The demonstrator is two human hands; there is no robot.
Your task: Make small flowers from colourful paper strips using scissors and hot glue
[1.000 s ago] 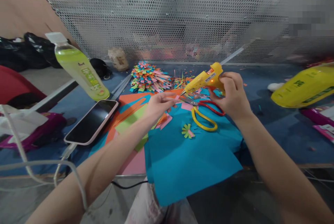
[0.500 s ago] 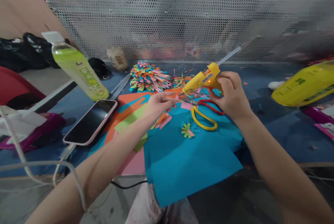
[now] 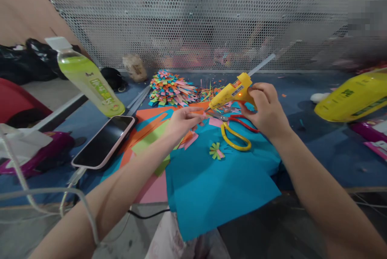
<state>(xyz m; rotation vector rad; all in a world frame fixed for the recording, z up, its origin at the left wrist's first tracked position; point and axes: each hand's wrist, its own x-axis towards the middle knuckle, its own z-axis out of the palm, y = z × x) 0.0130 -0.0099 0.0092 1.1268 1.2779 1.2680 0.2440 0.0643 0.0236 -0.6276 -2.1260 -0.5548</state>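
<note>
My right hand (image 3: 266, 108) grips the handle of a yellow hot glue gun (image 3: 228, 93), a clear glue stick (image 3: 262, 64) jutting from its back and a small orange light glowing on its side. The gun's nozzle points down-left to the fingertips of my left hand (image 3: 186, 122), which pinch a small pink paper piece (image 3: 205, 116). Below the gun lie scissors (image 3: 236, 143) with one yellow and one red handle loop. A little green and pink fringed paper flower (image 3: 217, 151) rests on the blue paper sheets (image 3: 223, 190).
Behind my hands stands a cone-shaped pile of colourful paper fringe (image 3: 169, 89) beside paper scraps (image 3: 208, 93). On the left are a phone (image 3: 104, 141) with a cable and a green drink bottle (image 3: 87, 77). A yellow bottle (image 3: 353, 96) lies right. Perforated metal (image 3: 193, 17) closes the back.
Both hands, the glue gun and the paper piece hold nearly the same pose. The whole view has shifted very slightly.
</note>
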